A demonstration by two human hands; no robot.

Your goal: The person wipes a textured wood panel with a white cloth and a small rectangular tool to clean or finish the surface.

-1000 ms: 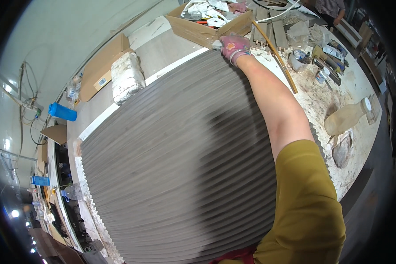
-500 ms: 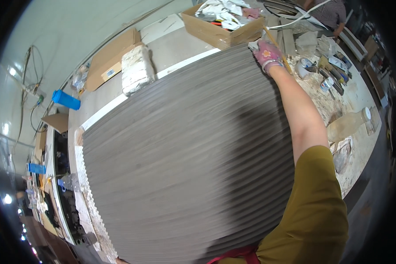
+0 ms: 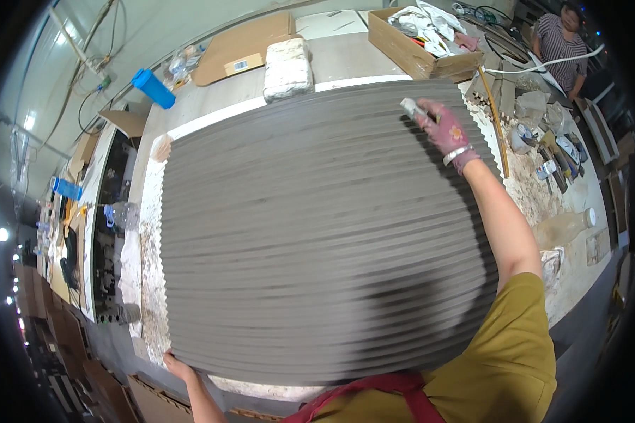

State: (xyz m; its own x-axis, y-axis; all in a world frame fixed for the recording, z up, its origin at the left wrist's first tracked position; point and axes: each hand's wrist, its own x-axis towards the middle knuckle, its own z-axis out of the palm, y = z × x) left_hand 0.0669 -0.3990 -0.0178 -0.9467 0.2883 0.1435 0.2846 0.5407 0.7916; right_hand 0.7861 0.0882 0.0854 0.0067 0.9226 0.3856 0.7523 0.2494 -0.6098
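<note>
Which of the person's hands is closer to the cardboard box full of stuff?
The right hand. It is up at the slab's far edge, just below the cardboard box. The left hand holds the grey ridged slab's near corner, far away.

Pretty bright overall, soft whitish indoor light with small lamps blowing out to white dots along the far left rim, and the fisheye bends every straight edge hard toward a black vignette circling the frame. The big grey ridged slab [image 3: 317, 240] looks smeared with motion blur, its ridges running into soft streaks, and a fuzzy dark shadow sits on its lower right part near the person's yellow sleeve [image 3: 501, 352]. The cardboard box [image 3: 423, 42] and the clutter up top stay reasonably sharp, while the stuff at the left edge goes dim and mushy.
</note>
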